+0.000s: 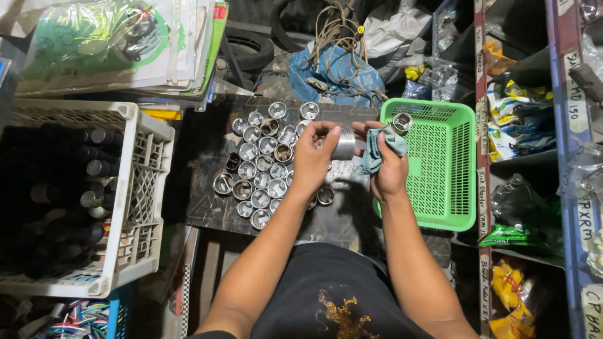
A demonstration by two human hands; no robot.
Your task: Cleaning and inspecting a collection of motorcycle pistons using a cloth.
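My left hand (312,157) grips a shiny metal cylinder, a piston-like cup (343,144), held sideways above the dark work surface. My right hand (388,168) holds a blue-green rag (375,147) pressed against the cylinder's right end. Below and to the left, several similar metal cups (259,164) stand clustered open-side up on the dark board (207,201). One more metal cup (401,122) lies in the top left corner of a green plastic basket (449,182), just beside my right hand.
A white plastic crate (141,188) full of dark cylindrical parts stands at the left. Packets and papers lie stacked at the top left. A blue bag with cables (342,69) sits behind the cups. Shelves with packaged parts (521,119) line the right.
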